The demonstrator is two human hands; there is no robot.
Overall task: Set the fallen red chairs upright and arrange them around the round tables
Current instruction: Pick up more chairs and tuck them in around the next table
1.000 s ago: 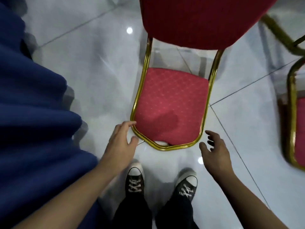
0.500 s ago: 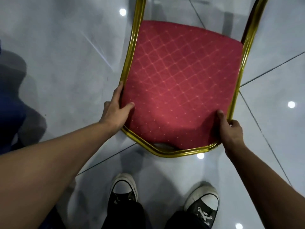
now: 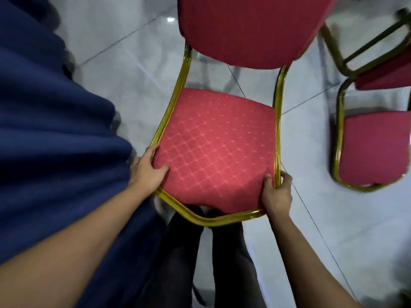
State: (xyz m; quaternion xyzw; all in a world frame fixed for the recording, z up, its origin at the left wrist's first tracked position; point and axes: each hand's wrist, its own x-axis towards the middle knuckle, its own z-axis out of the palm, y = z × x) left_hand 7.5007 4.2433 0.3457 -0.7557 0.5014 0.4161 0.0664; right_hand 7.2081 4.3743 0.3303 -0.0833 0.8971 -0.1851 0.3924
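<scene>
While both hands grip its seat, the red chair [image 3: 216, 150] stands upright on the tiled floor [image 3: 333, 218], directly in front of the person's dark trouser legs [image 3: 178, 263]. No container is visible.

Hidden or cut off: the backrest of the chair runs past the top edge of the view, and its legs lie under the seat, out of sight. A blue tablecloth [image 3: 55, 130] covers the table at the left edge; the tabletop itself is not visible. A second red chair [image 3: 373, 150] stands to the right, well apart, cut off by the right edge; its upper part is blurred.

Left hand [image 3: 145, 172]: thumb laid on the seat fabric, fingers curled around the gold frame at the front left corner of the seat. Right hand [image 3: 277, 195]: thumb on the fabric, fingers wrapped around the gold frame at the front right corner. Both hands hold the chair firmly.
</scene>
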